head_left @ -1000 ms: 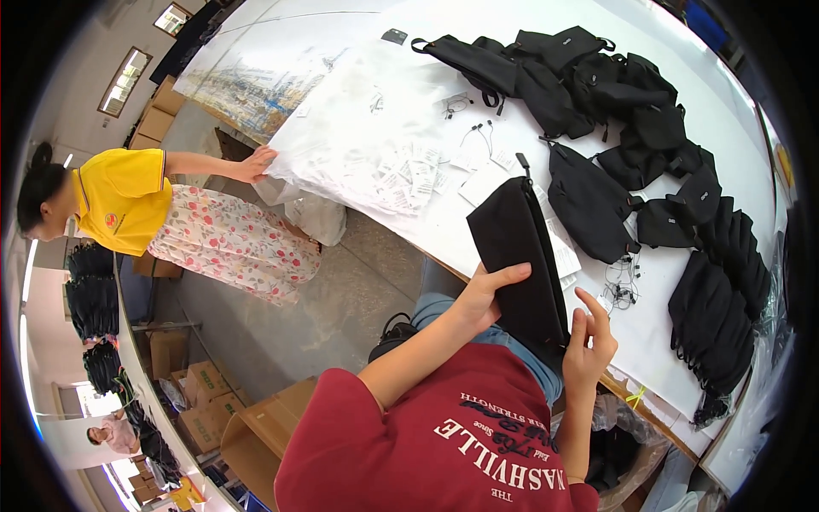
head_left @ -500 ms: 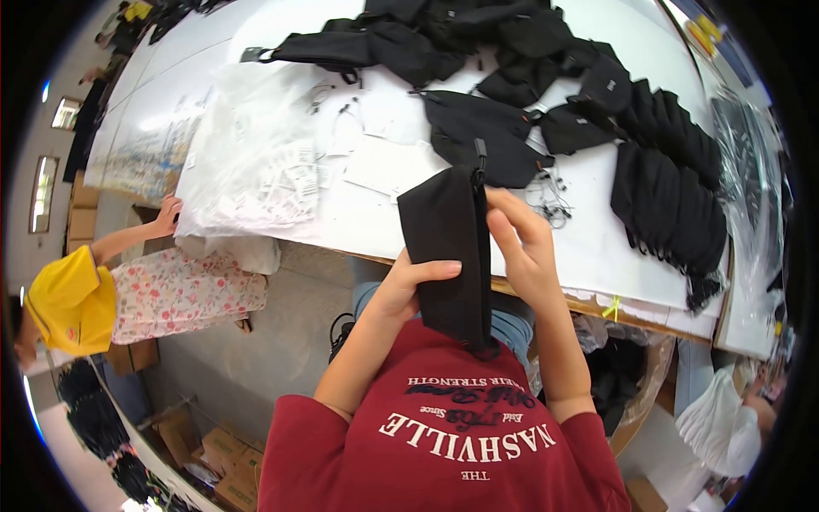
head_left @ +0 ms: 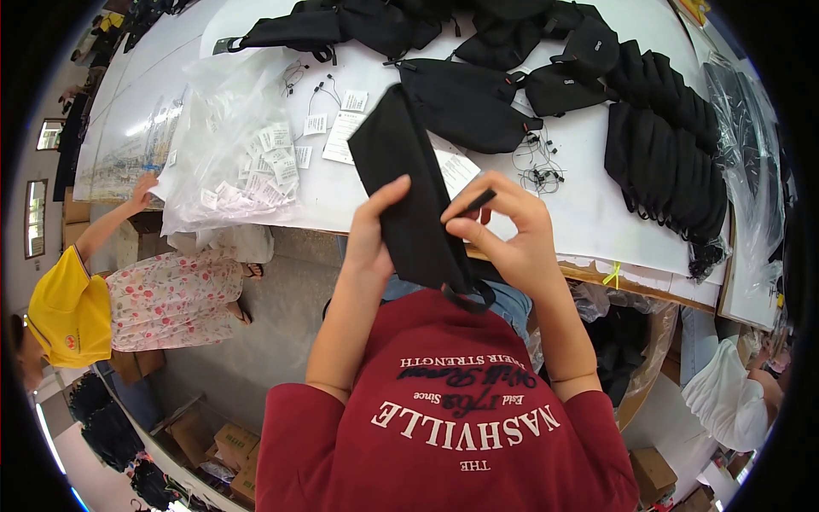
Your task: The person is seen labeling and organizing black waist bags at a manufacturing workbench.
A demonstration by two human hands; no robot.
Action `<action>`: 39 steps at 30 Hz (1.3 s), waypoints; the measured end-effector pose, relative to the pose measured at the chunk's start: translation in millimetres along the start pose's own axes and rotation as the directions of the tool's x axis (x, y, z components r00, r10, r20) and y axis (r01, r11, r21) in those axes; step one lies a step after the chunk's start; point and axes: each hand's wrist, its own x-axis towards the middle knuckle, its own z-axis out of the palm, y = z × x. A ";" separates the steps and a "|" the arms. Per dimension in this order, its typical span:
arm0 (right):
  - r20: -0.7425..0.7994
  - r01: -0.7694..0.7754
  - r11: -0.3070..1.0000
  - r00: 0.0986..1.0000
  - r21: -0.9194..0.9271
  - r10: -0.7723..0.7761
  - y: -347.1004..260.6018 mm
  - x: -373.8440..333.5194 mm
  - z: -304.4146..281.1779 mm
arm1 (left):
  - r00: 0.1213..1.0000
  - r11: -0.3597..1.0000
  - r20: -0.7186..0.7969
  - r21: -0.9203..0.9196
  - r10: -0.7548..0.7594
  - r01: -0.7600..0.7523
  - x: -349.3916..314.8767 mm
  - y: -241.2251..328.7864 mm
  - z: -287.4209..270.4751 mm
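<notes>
A black zip pouch (head_left: 403, 162) is held tilted in front of me, just past the near edge of the white table (head_left: 589, 200). My left hand (head_left: 373, 229) is closed around its left side, thumb across the fabric. At the right edge of the pouch, my right hand (head_left: 509, 229) pinches the black zipper pull (head_left: 480, 202) between thumb and fingers. A black loop strap (head_left: 471, 300) hangs at the pouch's lower end. Behind it on the table lies another flat black pouch (head_left: 461, 98), partly beside a white printed card (head_left: 455, 167).
Black cords (head_left: 539, 164) lie loose on the table. A clear plastic bag (head_left: 217, 94) with white labels sits at left, and rows of black pouches (head_left: 653, 166) at right. A person in yellow (head_left: 72, 299) touches the table's left edge. Open boxes (head_left: 230, 448) stand on the floor.
The pouch has moved up and left and tilted its top leftward. My right hand has slid down its edge and now grips the zipper pull, which stood near the top before.
</notes>
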 end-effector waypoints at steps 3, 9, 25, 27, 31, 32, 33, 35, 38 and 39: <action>0.082 -0.069 0.998 0.994 0.009 0.068 -13.0 -7.1 -1.7 | 0.998 0.997 0.045 -0.062 0.053 -0.051 5.2 12.9 -0.7; 0.111 -0.075 0.997 0.991 0.034 0.071 -18.2 -12.4 -2.6 | 0.993 0.985 0.105 -0.168 0.046 -0.027 15.6 18.7 -13.2; 0.195 0.213 0.741 0.974 -0.637 -0.112 -9.9 -7.5 -5.3 | 0.973 0.981 0.223 -0.193 0.055 -0.011 -19.3 2.4 9.7; 0.068 0.128 0.874 0.992 -0.468 -0.109 -10.1 -6.6 -8.5 | 0.956 0.939 0.135 0.194 0.262 -0.285 -19.0 3.3 7.7; -0.058 -0.002 0.983 0.998 -0.183 -0.009 -15.6 -11.9 -26.6 | 0.691 0.227 0.318 0.786 0.649 -0.575 -14.1 24.2 -3.0; -0.007 -0.084 0.991 0.996 -0.106 0.084 -14.3 -12.9 -31.2 | 0.708 0.267 0.372 0.741 0.600 -0.616 -12.9 29.9 -3.9; 0.032 -0.078 0.994 0.996 -0.079 0.081 -14.8 -12.2 -34.3 | 0.765 0.493 0.365 0.602 0.530 -0.628 -18.5 32.2 5.5; 0.038 -0.022 0.995 0.999 -0.100 0.026 -9.6 -13.2 -33.7 | 0.739 0.353 0.422 0.683 0.525 -0.640 -17.9 37.4 -7.3; 0.038 0.052 0.982 0.998 -0.183 -0.046 -7.1 -12.6 -34.9 | 0.723 0.298 0.425 0.707 0.545 -0.641 -15.5 34.5 -4.2; 0.027 0.038 0.974 0.999 -0.222 -0.033 -7.4 -13.4 -35.8 | 0.697 0.260 0.438 0.708 0.568 -0.657 -15.8 34.8 -4.3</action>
